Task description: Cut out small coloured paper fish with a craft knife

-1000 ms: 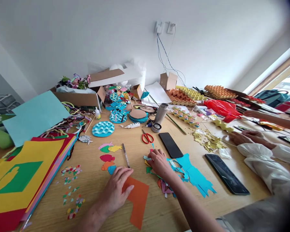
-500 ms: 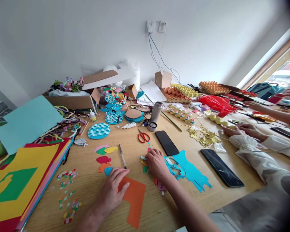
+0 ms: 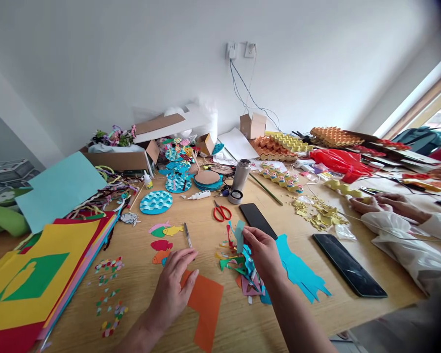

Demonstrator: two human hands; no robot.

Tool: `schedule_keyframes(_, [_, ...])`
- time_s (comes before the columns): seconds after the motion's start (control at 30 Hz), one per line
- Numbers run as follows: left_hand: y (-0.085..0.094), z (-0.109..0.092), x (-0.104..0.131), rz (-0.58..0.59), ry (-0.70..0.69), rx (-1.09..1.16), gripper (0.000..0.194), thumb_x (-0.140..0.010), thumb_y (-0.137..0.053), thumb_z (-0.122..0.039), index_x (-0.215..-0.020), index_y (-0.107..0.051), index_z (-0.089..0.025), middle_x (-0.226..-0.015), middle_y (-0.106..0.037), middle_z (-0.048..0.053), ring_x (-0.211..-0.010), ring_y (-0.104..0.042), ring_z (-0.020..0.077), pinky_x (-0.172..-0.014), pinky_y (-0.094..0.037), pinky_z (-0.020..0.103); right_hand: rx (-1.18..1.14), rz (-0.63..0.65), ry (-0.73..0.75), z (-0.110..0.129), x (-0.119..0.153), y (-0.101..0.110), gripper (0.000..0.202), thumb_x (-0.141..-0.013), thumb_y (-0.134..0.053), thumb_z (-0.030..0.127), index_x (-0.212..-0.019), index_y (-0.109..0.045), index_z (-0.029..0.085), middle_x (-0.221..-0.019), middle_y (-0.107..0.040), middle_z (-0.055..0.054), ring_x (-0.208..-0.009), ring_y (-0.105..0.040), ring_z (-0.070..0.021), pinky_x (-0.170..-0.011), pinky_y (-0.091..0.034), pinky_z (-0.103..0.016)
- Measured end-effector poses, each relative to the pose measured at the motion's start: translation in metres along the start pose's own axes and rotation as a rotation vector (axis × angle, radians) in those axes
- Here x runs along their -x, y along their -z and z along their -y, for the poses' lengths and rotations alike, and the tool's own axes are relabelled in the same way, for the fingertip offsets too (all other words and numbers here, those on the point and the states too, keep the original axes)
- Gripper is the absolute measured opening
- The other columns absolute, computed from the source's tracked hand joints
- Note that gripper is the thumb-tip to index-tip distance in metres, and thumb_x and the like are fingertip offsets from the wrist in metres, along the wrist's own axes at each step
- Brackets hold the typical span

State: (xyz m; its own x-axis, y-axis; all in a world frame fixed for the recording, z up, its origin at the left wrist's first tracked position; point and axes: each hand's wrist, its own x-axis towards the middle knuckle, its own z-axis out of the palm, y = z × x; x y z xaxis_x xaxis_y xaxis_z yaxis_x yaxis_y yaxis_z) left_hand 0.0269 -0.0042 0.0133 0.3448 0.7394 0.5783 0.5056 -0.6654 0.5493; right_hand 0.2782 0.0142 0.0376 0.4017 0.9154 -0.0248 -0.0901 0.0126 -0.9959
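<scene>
My left hand [image 3: 174, 282] rests with its fingers apart on the upper left edge of an orange paper sheet [image 3: 208, 299]. Between the thumb and fingers of my right hand [image 3: 262, 247] is a light teal paper piece [image 3: 239, 236], raised over a pile of coloured scraps [image 3: 235, 264]. Paper fish lie beyond my left hand: a red one [image 3: 161, 244], a yellow one [image 3: 173, 230] and an orange one [image 3: 160, 256] among them. A pen [image 3: 187, 235] lies beside them. Red-handled scissors [image 3: 222, 213] are on the table beyond the scraps.
Two phones [image 3: 257, 220] [image 3: 349, 264] and a cut blue sheet [image 3: 299, 267] lie to the right. Coloured sheets [image 3: 77, 240] are stacked at the left. A steel flask [image 3: 241, 175] stands behind the scissors. Another person's hands [image 3: 389, 203] are at the far right.
My right hand has lifted off the scrap pile with a light teal piece. More scraps show beneath it, and the blue scraps near the hand have shifted. The view has turned slightly left.
</scene>
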Motion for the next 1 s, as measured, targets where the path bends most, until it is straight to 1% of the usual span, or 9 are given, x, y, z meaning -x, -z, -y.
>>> schedule_keyframes(0.13, [-0.003, -0.020, -0.017, -0.004, -0.064, 0.022, 0.030, -0.093, -0.052, -0.018, -0.122, -0.059, -0.022, -0.118, -0.063, 0.009, -0.110, -0.059, 0.0238, -0.099, -0.048, 0.041, -0.126, 0.031, -0.080, 0.009, 0.009, -0.004, 0.037, -0.062, -0.079, 0.052, -0.077, -0.072, 0.018, -0.064, -0.070, -0.003, -0.056, -0.061, -0.0173, -0.056, -0.050, -0.030])
schedule_keyframes(0.23, [-0.011, -0.037, -0.032, -0.004, -0.088, 0.033, 0.029, -0.095, -0.050, -0.020, -0.123, -0.059, -0.021, -0.115, -0.064, 0.010, -0.109, -0.059, 0.0240, -0.095, -0.050, 0.041, -0.158, 0.072, -0.122, 0.015, 0.019, -0.011, 0.038, -0.060, -0.081, 0.052, -0.073, -0.070, 0.019, -0.058, -0.067, -0.002, -0.050, -0.058, -0.0161, -0.049, -0.048, -0.029])
schedule_keyframes(0.33, [-0.019, -0.050, -0.042, -0.013, -0.090, 0.032, 0.024, -0.096, -0.052, -0.024, -0.118, -0.061, -0.021, -0.108, -0.066, 0.010, -0.103, -0.060, 0.0247, -0.091, -0.051, 0.043, -0.152, 0.128, -0.136, 0.017, 0.032, -0.020, 0.036, -0.061, -0.082, 0.051, -0.072, -0.070, 0.018, -0.056, -0.066, -0.001, -0.048, -0.056, -0.0150, -0.046, -0.045, -0.027])
schedule_keyframes(0.4, [-0.024, -0.053, -0.045, -0.027, -0.072, 0.028, 0.019, -0.095, -0.054, -0.025, -0.111, -0.063, -0.020, -0.101, -0.067, 0.010, -0.096, -0.060, 0.0248, -0.086, -0.052, 0.043, -0.142, 0.146, -0.122, 0.017, 0.039, -0.025, 0.037, -0.060, -0.084, 0.050, -0.073, -0.071, 0.018, -0.058, -0.066, -0.001, -0.049, -0.057, -0.0146, -0.047, -0.045, -0.026])
schedule_keyframes(0.5, [-0.029, -0.053, -0.045, -0.054, -0.029, 0.026, 0.013, -0.093, -0.057, -0.026, -0.101, -0.065, -0.019, -0.092, -0.067, 0.009, -0.088, -0.060, 0.0250, -0.078, -0.053, 0.042, -0.133, 0.152, -0.092, 0.017, 0.045, -0.030, 0.040, -0.055, -0.086, 0.052, -0.073, -0.070, 0.019, -0.062, -0.068, -0.001, -0.056, -0.060, -0.0164, -0.053, -0.048, -0.028])
schedule_keyframes(0.63, [-0.030, -0.049, -0.043, -0.077, 0.022, 0.051, 0.010, -0.091, -0.059, -0.023, -0.097, -0.066, -0.018, -0.087, -0.068, 0.008, -0.084, -0.061, 0.0233, -0.074, -0.053, 0.038, -0.121, 0.172, -0.078, 0.016, 0.049, -0.032, 0.042, -0.053, -0.087, 0.050, -0.076, -0.071, 0.019, -0.069, -0.071, -0.004, -0.064, -0.064, -0.0189, -0.061, -0.052, -0.030])
schedule_keyframes(0.73, [-0.029, -0.046, -0.042, -0.090, 0.050, 0.064, 0.011, -0.090, -0.056, -0.019, -0.091, -0.067, -0.018, -0.082, -0.068, 0.006, -0.080, -0.062, 0.0213, -0.072, -0.052, 0.034, -0.091, 0.201, -0.050, 0.013, 0.050, -0.033, 0.041, -0.055, -0.087, 0.049, -0.079, -0.072, 0.019, -0.071, -0.073, -0.005, -0.068, -0.066, -0.0205, -0.065, -0.053, -0.032])
schedule_keyframes(0.83, [-0.027, -0.045, -0.043, -0.091, 0.079, 0.057, 0.016, -0.089, -0.052, -0.016, -0.084, -0.067, -0.019, -0.075, -0.066, 0.005, -0.074, -0.062, 0.0197, -0.068, -0.050, 0.031, -0.062, 0.226, -0.023, 0.008, 0.050, -0.035, 0.039, -0.060, -0.085, 0.049, -0.081, -0.072, 0.018, -0.073, -0.073, -0.006, -0.070, -0.066, -0.0215, -0.066, -0.053, -0.033])
schedule_keyframes(1.0, [-0.025, -0.043, -0.043, -0.077, 0.136, 0.051, 0.019, -0.084, -0.050, -0.013, -0.074, -0.065, -0.019, -0.069, -0.065, 0.003, -0.067, -0.061, 0.0180, -0.063, -0.047, 0.028, -0.040, 0.284, -0.027, -0.003, 0.047, -0.032, 0.035, -0.067, -0.082, 0.044, -0.088, -0.072, 0.018, -0.079, -0.073, -0.006, -0.074, -0.066, -0.0201, -0.068, -0.053, -0.030])
